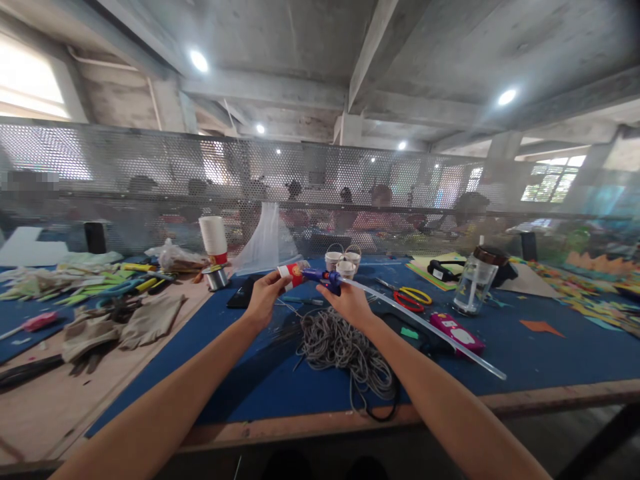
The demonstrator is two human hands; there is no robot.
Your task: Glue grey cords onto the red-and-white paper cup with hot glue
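Note:
My left hand (266, 295) is closed around a red and white paper cup (291, 274), tipped on its side. Gripped in my right hand (351, 301) is a blue hot glue gun (324, 277), its nozzle close to the cup; whether they touch I cannot tell. A long clear glue stick (430, 328) sticks out from the gun's back toward the lower right. Beneath my hands lies a tangled heap of grey cord (345, 350). Just beyond the gun stand small white cups with handles (335, 259).
Red and yellow scissors (409, 299), a pink case (456, 333) and a clear jar (475, 287) lie to the right. Stacked paper cups (213, 237), gloves (150, 322) and green scraps (85, 283) are on the left. A perforated metal screen (310, 173) closes off the table's back.

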